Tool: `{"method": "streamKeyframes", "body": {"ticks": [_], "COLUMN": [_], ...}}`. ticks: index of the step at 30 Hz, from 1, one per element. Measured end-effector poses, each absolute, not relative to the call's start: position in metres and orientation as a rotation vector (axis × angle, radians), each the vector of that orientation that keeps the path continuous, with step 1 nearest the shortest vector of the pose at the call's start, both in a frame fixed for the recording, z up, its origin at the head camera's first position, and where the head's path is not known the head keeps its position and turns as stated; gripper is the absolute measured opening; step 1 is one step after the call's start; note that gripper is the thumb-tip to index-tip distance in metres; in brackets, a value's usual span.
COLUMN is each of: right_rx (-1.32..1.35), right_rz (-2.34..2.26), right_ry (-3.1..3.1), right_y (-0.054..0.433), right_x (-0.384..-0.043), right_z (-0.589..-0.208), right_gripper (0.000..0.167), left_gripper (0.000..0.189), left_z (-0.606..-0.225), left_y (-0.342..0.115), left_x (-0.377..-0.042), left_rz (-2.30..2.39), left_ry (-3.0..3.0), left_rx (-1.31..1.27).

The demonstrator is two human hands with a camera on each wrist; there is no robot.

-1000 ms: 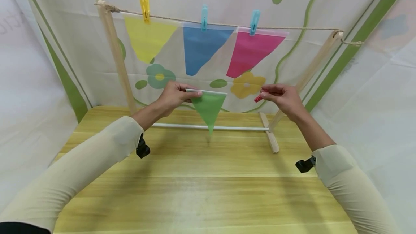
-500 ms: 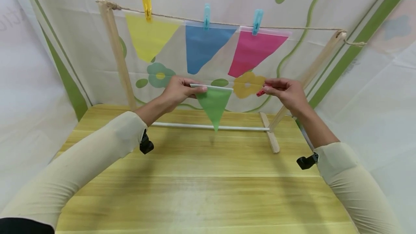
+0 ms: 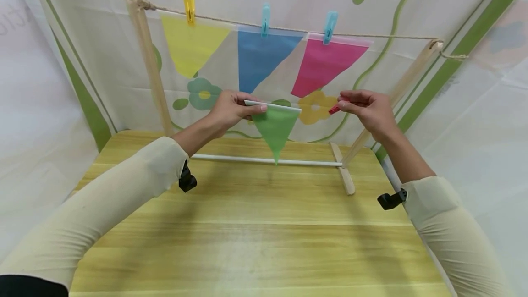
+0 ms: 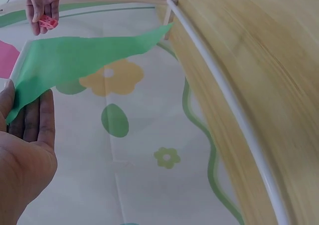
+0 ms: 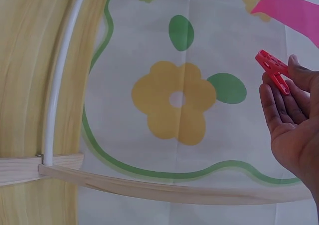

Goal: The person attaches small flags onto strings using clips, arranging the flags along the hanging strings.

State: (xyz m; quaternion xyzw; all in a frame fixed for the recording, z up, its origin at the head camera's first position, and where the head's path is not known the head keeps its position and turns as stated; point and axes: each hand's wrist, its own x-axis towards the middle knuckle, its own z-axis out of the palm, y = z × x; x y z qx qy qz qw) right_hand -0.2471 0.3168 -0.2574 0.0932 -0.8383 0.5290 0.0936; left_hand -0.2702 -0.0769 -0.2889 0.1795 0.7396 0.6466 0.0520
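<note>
My left hand [image 3: 232, 110] pinches a green triangular pennant [image 3: 277, 127] by the left end of its white top edge, the tip hanging down. To the right, my right hand [image 3: 371, 111] holds a red clothespin [image 5: 273, 69] between thumb and fingers, apart from the pennant. Above both hands a twine line [image 3: 392, 36] carries three flags: a yellow flag [image 3: 191, 45] under a yellow clothespin [image 3: 189, 6], a blue flag [image 3: 264, 56] under a light blue clothespin [image 3: 266, 19], and a pink flag [image 3: 327, 65] under another light blue clothespin [image 3: 330, 27].
Wooden posts stand at left [image 3: 146, 58] and right [image 3: 412, 74], with the twine tied to their tops. A white rod [image 3: 307, 162] runs low between them, meeting a wooden foot [image 3: 344, 175] on the wood-grain table [image 3: 247, 233]. Behind hangs a printed cloth [image 5: 149, 40].
Both hands have risen, and the left has also moved slightly right with the green pennant. The right hand still holds the red clothespin. The view has shifted slightly.
</note>
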Motion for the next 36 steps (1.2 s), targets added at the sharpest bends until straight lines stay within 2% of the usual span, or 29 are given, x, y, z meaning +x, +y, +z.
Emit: {"method": "streamKeyframes", "body": {"ticks": [9,15,21,36], "right_rx": [0.318,0.322,0.351,0.375], "right_rz": [1.643,1.634,1.652,1.639], "right_ry": [-2.398,-2.393,-2.357,-2.326], "right_y": [0.314,0.313,0.314,0.317], "right_x": [-0.246,-0.245,-0.245,-0.241], "right_z": [-0.245,-0.236,-0.227,-0.213], "right_gripper": [0.025,0.03,0.026,0.03], "left_gripper": [0.023,0.024,0.025,0.024], "left_z": [-0.282,-0.273,-0.262,-0.254], "left_y": [-0.074,-0.069,-0.06,-0.038], "left_x": [-0.27,-0.269,-0.269,-0.268], "left_rz": [1.977,1.946,1.914,1.964], "left_ry": [2.238,2.276,2.303,2.259], "left_rx": [0.596,0.613,0.637,0.68]}}
